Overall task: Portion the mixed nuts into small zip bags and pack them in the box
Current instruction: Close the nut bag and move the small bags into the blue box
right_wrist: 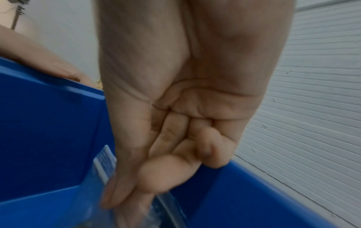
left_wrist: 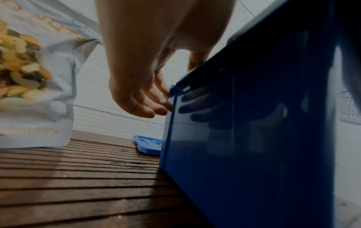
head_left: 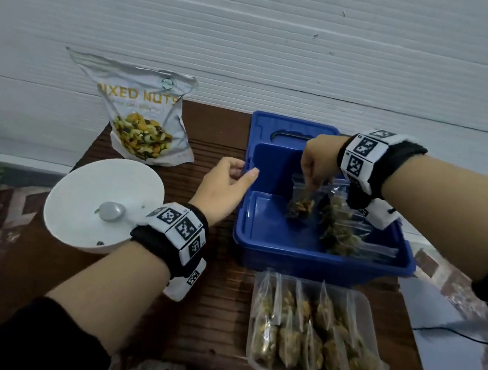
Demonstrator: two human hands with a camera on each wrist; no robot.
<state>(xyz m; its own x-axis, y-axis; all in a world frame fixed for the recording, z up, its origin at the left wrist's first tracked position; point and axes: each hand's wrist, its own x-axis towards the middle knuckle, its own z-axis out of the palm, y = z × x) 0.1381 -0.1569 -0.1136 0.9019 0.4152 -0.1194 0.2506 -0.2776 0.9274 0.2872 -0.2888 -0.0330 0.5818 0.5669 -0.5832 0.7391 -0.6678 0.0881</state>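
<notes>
A blue box (head_left: 277, 229) stands open on the wooden table, with several filled zip bags (head_left: 339, 231) lying at its right side. My right hand (head_left: 312, 183) hangs fingers-down over the box and pinches the top of a small zip bag of nuts (head_left: 300, 204), which dangles just above the box floor. In the right wrist view my right hand (right_wrist: 125, 197) has its thumb and fingers closed on the clear bag's zip strip (right_wrist: 106, 163). My left hand (head_left: 246, 172) holds the box's left rim, thumb over the edge. The left wrist view shows its fingers (left_wrist: 162, 106) against the box's outer wall (left_wrist: 254, 154).
A clear tray (head_left: 369, 307) packed with several filled zip bags sits in front of the box. A white bowl (head_left: 81, 188) with a spoon (head_left: 112, 211) is at the left. The mixed nuts pouch (head_left: 143, 115) stands behind it. The blue lid (head_left: 293, 129) lies behind the box.
</notes>
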